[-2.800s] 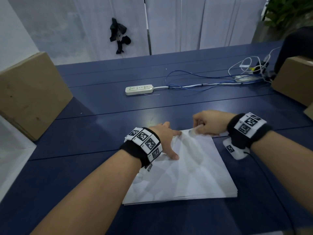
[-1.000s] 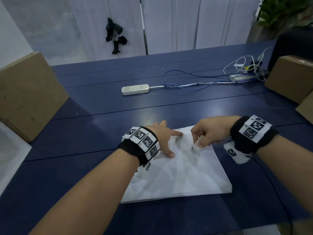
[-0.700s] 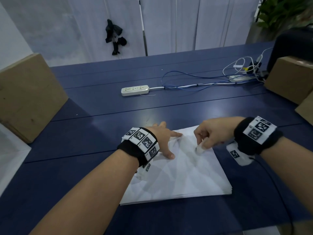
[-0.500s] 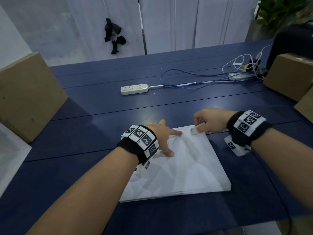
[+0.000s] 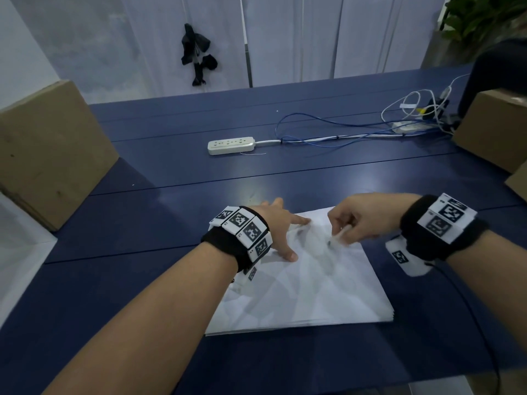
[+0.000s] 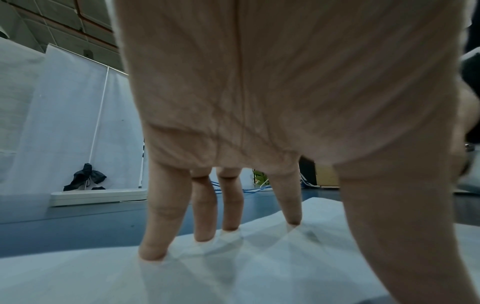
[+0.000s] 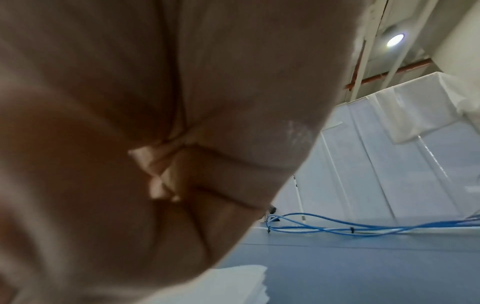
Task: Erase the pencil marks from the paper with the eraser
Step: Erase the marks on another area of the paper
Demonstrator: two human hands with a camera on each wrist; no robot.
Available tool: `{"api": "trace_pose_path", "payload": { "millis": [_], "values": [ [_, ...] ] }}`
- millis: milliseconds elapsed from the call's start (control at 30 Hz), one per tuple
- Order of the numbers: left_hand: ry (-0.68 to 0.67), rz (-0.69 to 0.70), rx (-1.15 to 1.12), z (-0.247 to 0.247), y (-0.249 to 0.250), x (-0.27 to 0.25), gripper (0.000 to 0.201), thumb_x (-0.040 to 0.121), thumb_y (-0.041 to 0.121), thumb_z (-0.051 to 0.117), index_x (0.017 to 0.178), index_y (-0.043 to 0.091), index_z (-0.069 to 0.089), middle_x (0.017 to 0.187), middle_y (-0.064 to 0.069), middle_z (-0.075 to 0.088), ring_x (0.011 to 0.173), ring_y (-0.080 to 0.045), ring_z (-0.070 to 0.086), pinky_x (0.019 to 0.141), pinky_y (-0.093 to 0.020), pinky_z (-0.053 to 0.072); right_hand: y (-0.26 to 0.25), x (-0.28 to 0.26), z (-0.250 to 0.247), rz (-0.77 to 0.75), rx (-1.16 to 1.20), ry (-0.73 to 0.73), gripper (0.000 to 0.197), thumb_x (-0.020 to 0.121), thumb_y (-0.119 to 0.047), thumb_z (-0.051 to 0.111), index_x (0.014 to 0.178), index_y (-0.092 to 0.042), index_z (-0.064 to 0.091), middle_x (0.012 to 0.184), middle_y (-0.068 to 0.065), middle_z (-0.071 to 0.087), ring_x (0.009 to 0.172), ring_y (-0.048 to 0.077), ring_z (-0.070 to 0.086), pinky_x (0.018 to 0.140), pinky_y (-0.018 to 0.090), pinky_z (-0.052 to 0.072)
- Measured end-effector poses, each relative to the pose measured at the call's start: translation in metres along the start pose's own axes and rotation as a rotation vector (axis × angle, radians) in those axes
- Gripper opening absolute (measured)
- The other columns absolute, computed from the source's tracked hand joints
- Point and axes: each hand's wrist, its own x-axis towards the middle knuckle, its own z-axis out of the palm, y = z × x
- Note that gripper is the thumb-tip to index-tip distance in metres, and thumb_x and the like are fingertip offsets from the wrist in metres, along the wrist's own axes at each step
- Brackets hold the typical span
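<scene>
No legible text; wrist bands (image 5: 248, 232) show only coded markers.

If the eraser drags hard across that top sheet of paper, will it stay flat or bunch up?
Probably bunches: the top sheet already shows creases, so it looks thin and floppy. The left hand presses it with spread fingers, which likely stops sliding. The stack beneath probably stays put while the right hand rubs with the eraser.

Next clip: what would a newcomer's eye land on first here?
Two hands over a white paper stack near the blue table's front edge: the left hand presses it flat with spread fingers, the right hand pinches a white eraser against the sheet. Beyond lies a white power strip.
</scene>
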Motion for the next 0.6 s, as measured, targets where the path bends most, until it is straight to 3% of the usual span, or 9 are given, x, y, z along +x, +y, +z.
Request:
{"api": "trace_pose_path", "payload": {
  "millis": [67,167,267,367,433,500,600],
  "values": [
    [0.005,0.004,0.005,0.000,0.000,0.000,0.095,0.070,0.068,0.073,0.146,0.063,0.015,0.115,-0.002,0.030,0.122,-0.032,0.039,0.097,-0.051,0.046,-0.003,0.001,-0.001,-0.004,-0.034,-0.003,0.008,0.084,-0.023,0.074,0.085,-0.024,0.066,0.064,0.000,0.063,0.051,0.015,0.050,0.057,0.030,0.046],
    [-0.001,0.004,0.024,-0.001,0.001,0.000,0.095,0.071,0.068,0.072,0.146,0.062,0.014,0.118,-0.004,0.032,0.121,-0.033,0.040,0.097,-0.051,0.046,-0.001,0.013,-0.008,0.011,-0.087,0.153,0.007,0.085,-0.028,0.073,0.088,-0.023,0.068,0.061,-0.007,0.062,0.044,0.005,0.053,0.058,0.028,0.049],
    [-0.002,0.007,0.027,-0.001,0.001,-0.001,0.094,0.072,0.067,0.072,0.146,0.062,0.014,0.125,-0.007,0.033,0.120,-0.035,0.041,0.098,-0.052,0.045,0.001,0.017,-0.009,0.051,-0.120,0.280,0.015,0.088,-0.036,0.069,0.089,-0.021,0.066,0.066,-0.007,0.063,0.050,-0.003,0.056,0.056,0.022,0.042],
    [0.001,0.001,0.017,0.000,0.000,0.000,0.095,0.071,0.068,0.072,0.146,0.063,0.014,0.125,-0.005,0.033,0.121,-0.033,0.041,0.097,-0.052,0.046,-0.001,0.005,-0.005,0.021,-0.009,0.057,0.009,0.088,-0.028,0.072,0.088,-0.020,0.068,0.060,-0.003,0.065,0.046,0.015,0.053,0.051,0.023,0.043],
    [0.005,0.002,0.011,0.000,-0.001,0.000,0.095,0.070,0.069,0.073,0.145,0.064,0.015,0.122,-0.004,0.033,0.121,-0.032,0.040,0.097,-0.051,0.046,-0.004,-0.002,-0.003,0.021,0.072,-0.111,0.008,0.087,-0.024,0.074,0.091,-0.017,0.071,0.055,-0.003,0.060,0.044,0.019,0.048,0.045,0.022,0.042],
    [0.004,0.003,0.019,0.000,0.001,-0.001,0.095,0.070,0.068,0.072,0.146,0.063,0.014,0.124,-0.005,0.033,0.121,-0.032,0.040,0.097,-0.051,0.046,-0.002,0.002,-0.004,0.032,0.090,-0.082,0.014,0.085,-0.027,0.076,0.091,-0.016,0.071,0.056,-0.001,0.062,0.046,0.019,0.052,0.046,0.025,0.045],
    [0.002,0.006,0.022,-0.001,0.002,-0.002,0.094,0.072,0.067,0.072,0.146,0.062,0.014,0.124,-0.006,0.033,0.120,-0.033,0.041,0.097,-0.051,0.046,0.003,0.017,-0.010,0.075,0.043,0.124,0.019,0.088,-0.033,0.073,0.090,-0.015,0.065,0.057,-0.002,0.066,0.044,0.018,0.057,0.048,0.029,0.051]
  ]
}}
